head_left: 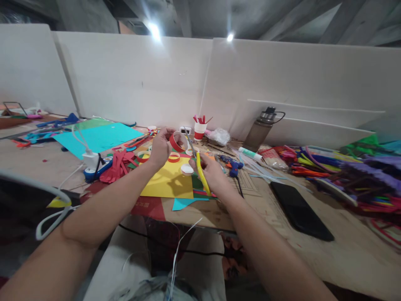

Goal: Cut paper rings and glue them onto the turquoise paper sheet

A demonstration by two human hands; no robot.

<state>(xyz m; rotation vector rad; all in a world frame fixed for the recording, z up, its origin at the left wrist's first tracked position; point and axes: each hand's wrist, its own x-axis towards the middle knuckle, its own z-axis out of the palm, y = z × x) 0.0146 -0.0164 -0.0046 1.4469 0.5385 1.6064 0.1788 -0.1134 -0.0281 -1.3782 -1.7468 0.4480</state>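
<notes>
My left hand [160, 147] is raised above the table with its fingers closed on a red paper ring [177, 141]. My right hand [211, 171] grips yellow-handled scissors [200, 170]; their blades point up toward the ring. Below both hands lies a yellow sheet [169, 182] over green and blue paper. More red and yellow rings [174, 157] and a small white disc [187, 169] rest on the sheet.
A large cyan sheet [100, 136] lies at the left, red scraps [117, 165] near a white charger [90, 159]. A cup of red sticks [199, 128], a grey bottle [261, 129], a blue glue gun [232, 165], a black phone [300, 211] and piled pipe cleaners [344, 171] sit to the right.
</notes>
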